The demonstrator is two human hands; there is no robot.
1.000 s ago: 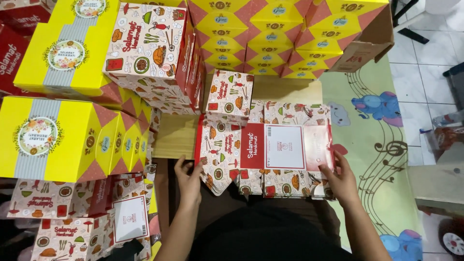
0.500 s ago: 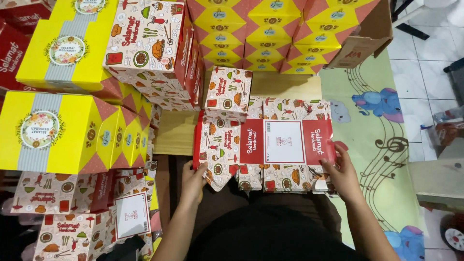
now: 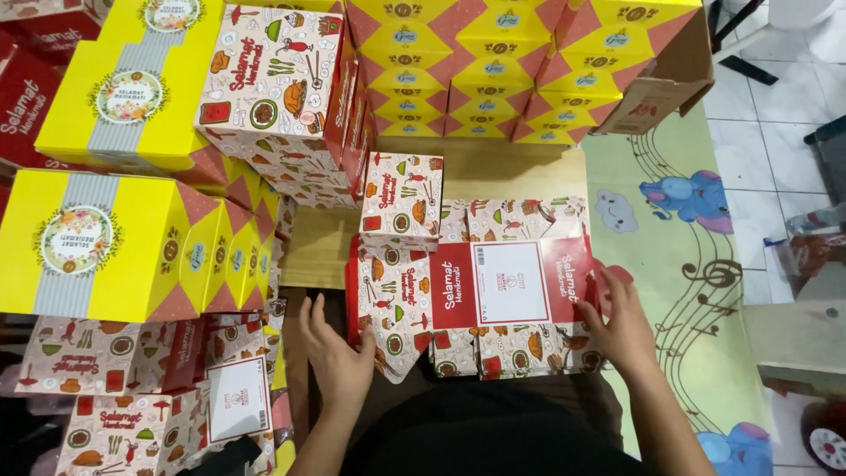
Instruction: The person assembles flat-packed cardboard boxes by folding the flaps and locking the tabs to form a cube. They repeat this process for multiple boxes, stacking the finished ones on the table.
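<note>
Head view, left hand now open-palmed against the flat cardboard box left edge, right hand gripping its right edge, glossy red-and-white print, yellow boxes stacked beside.

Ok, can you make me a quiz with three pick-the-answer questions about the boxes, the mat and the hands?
1. Where is the small food-print box?
A. On the wooden board, just behind the box being handled
B. On the tiled floor
C. In the right hand

2. What colour are the elephants on the mat?
A. Green
B. Blue
C. Orange

3. What are the hands doing?
A. Both lie flat on the floor
B. Both hold a pen
C. The left hand and right hand press on either end of the red and white box

Answers: 1 A, it stands on the wood past the handled box. 2 B, the elephants are blue. 3 C, one hand is at each end.
</note>
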